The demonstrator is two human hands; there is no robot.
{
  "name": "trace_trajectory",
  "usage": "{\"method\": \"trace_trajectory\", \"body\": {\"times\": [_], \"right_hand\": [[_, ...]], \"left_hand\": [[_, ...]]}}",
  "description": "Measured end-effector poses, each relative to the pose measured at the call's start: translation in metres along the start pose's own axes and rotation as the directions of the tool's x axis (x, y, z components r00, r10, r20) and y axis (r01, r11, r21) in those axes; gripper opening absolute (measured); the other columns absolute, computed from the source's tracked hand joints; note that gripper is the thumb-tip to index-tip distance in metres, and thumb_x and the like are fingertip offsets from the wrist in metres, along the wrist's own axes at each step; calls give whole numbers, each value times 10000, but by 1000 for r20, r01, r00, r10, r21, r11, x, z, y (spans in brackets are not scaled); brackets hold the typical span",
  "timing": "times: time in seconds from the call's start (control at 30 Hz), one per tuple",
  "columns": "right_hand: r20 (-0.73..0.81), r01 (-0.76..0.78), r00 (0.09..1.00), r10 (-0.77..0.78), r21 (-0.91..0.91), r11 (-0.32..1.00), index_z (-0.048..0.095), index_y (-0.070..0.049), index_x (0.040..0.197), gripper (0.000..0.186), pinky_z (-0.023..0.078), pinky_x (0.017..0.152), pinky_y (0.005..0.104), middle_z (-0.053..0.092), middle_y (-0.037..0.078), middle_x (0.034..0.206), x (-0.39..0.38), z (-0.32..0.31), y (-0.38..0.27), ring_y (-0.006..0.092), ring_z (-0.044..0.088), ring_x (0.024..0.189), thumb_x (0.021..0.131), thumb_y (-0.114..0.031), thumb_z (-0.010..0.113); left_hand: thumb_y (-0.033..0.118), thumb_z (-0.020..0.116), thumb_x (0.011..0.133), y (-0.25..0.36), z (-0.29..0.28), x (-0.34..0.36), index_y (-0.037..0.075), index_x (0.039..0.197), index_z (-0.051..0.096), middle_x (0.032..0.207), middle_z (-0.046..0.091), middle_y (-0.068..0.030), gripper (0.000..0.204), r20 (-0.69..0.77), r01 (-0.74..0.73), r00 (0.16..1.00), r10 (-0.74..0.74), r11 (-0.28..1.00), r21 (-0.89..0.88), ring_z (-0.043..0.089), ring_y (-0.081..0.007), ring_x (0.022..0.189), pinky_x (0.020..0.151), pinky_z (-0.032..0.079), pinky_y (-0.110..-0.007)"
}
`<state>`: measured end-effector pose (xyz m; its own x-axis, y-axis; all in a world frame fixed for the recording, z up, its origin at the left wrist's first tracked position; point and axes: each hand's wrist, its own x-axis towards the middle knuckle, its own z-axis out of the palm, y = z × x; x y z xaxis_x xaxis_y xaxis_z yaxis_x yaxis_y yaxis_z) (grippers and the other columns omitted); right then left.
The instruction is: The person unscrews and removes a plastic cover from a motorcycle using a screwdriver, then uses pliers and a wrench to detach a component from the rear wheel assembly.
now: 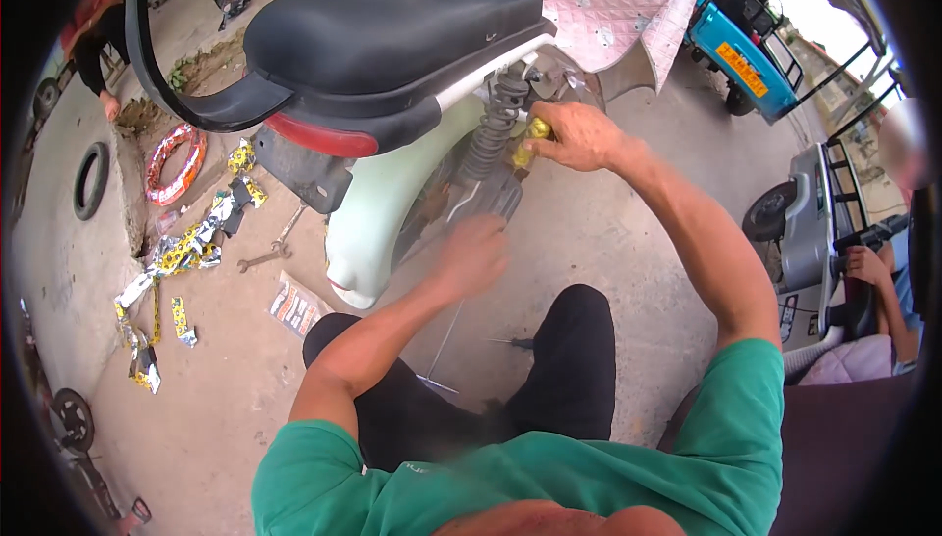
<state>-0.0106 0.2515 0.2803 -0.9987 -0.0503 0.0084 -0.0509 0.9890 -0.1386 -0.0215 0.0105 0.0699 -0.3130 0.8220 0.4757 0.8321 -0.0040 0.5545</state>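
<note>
A scooter with a black seat (pixel 392 26) stands in front of me, its red tail light (pixel 324 134) and pale green rear fender (pixel 368 222) toward me. Beside the coiled shock absorber (pixel 494 129), my right hand (pixel 579 134) is closed on a yellow tool handle (pixel 537 130); the tool's working end is hidden. My left hand (pixel 476 256) is low by the rear wheel, next to the fender. Motion smears its fingers, so whether it holds anything does not show.
On the floor at left lie a wrench (pixel 265 256), torn yellow wrappers (pixel 186 247), a wrapped tire (pixel 177 163) and a bare tire (pixel 91 180). A screwdriver (pixel 515 343) lies between my knees. A blue three-wheeler (pixel 746 55) and a grey vehicle (pixel 810 212) with a person stand at right.
</note>
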Motion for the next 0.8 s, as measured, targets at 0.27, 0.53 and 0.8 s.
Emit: {"method": "trace_trajectory", "body": {"times": [0.27,0.53,0.8], "right_hand": [[128,66,991,-48,-140,988,504,-23,1078,413,500,757,551,688,252,857,6,-8,-8,468,659,878,907,-346,696],[-27,-7,1000,1,-195,981,500,-19,1067,458,508,716,545,680,221,748,-2,9,-14,450,676,779,918,-406,696],[-67,-238,971,230,-151,959,530,-16,1060,480,557,743,504,727,209,848,-10,19,-15,402,720,833,911,-443,691]], "left_hand": [[164,714,793,5,-4,-1,-10,972,682,1294,602,-186,252,-76,-5,997,8,999,43,539,-377,1254,1052,426,-492],[153,735,781,7,-8,2,-10,984,685,1274,606,-177,265,-77,-9,997,11,1000,25,542,-373,1239,1032,432,-487],[150,761,785,23,-8,16,21,1045,702,1297,615,-162,296,109,155,981,-159,987,44,534,-366,1284,1072,415,-483]]}}
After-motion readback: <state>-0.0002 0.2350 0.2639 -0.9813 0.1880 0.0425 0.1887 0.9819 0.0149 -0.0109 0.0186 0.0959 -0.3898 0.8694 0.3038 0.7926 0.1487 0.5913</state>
